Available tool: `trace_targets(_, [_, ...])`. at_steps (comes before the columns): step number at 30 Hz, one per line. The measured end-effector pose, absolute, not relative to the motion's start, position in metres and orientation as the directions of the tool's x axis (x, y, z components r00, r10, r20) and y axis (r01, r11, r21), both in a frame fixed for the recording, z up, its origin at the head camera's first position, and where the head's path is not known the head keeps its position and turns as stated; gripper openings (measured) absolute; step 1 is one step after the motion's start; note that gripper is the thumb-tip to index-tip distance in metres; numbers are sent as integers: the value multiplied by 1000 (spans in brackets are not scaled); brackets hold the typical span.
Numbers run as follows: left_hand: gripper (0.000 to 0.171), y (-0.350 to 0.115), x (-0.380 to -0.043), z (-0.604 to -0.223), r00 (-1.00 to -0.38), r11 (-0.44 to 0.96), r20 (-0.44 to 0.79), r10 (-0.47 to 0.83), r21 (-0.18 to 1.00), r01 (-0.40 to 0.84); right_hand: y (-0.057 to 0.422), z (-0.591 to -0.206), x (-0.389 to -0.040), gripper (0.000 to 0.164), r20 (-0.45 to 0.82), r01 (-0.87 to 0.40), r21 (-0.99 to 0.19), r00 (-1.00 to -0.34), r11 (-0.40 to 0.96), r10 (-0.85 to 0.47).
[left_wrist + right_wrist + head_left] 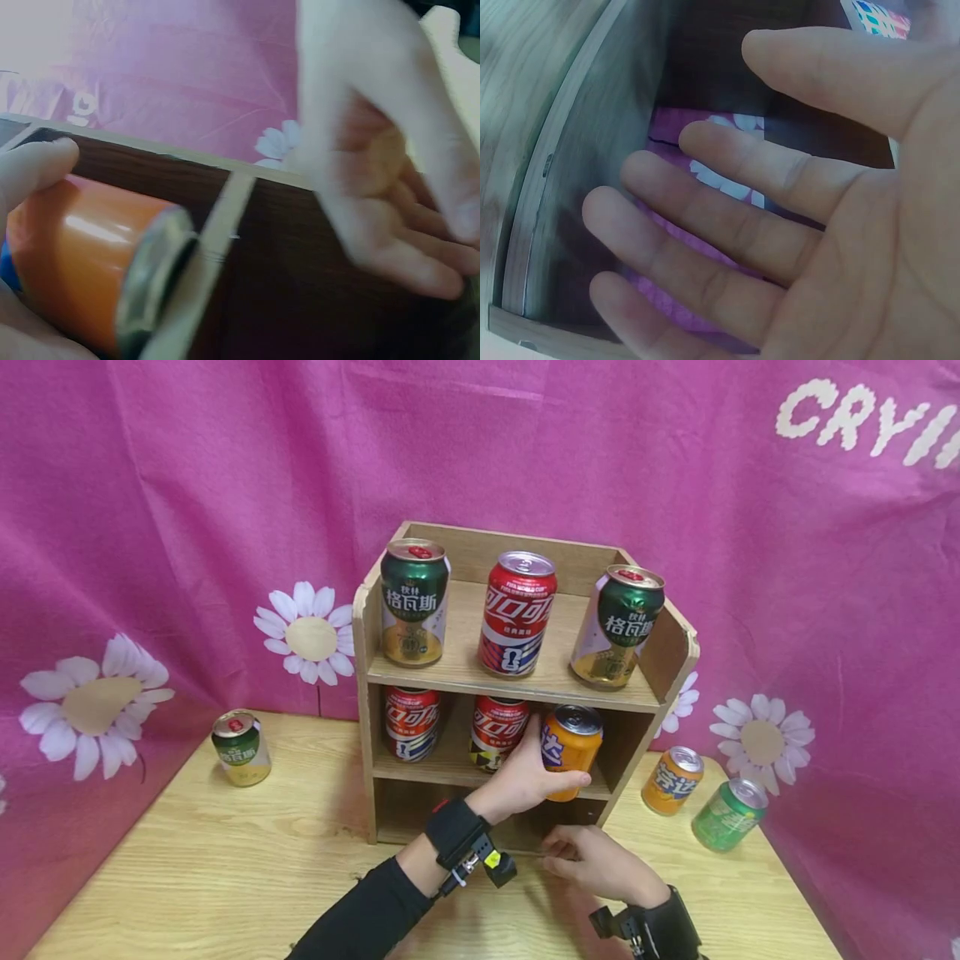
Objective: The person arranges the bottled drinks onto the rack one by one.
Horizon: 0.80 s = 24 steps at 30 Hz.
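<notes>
My left hand (521,781) grips an orange soda can (577,747) at the right end of the middle level of a small wooden shelf (667,652). In the left wrist view, the can's metal end (154,274) is beside the edge of a shelf board, with the thumb on its side. My right hand (603,864) is in front of the bottom level and holds nothing. Its fingers (705,225) are spread and loosely bent in the right wrist view. Two red cola cans, one at the left (411,722) and one in the middle (497,727), stand on the same level.
On the top level stand a red cola can (517,614) and two green-and-gold cans (414,602), (618,627). Another green-and-gold can (240,747) is on the table (187,860) at the left. An orange can (672,781) and a green can (729,814) stand right of the shelf.
</notes>
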<state>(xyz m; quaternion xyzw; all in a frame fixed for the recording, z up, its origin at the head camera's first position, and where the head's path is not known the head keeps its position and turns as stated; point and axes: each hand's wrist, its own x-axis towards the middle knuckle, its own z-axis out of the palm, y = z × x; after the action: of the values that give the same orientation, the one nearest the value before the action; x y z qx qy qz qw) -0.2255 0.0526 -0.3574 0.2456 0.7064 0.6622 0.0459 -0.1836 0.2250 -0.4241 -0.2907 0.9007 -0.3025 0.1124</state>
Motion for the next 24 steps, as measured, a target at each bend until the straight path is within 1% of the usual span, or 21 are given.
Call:
trace_targets(4, [91,54,-224,-364,-885,39,245,396,958,283,225,-424,-183,17,-12,-464,-606,-807,646,-591])
trace_targets(11, [84,58,-228,-364,-883,58,278,379,945,323,224,-424,-184,19,-30,-454,-611,-806,649,-591])
trace_targets(16, [85,62,-233,-366,-884,134,288,368,924,357,225,-424,-186,16,-40,-443,-597,-816,669,-576])
trace_targets(24, [88,67,-241,-367,-893,163,263,364,926,340,226,-424,-185,18,-26,-453,-609,-809,651,-587])
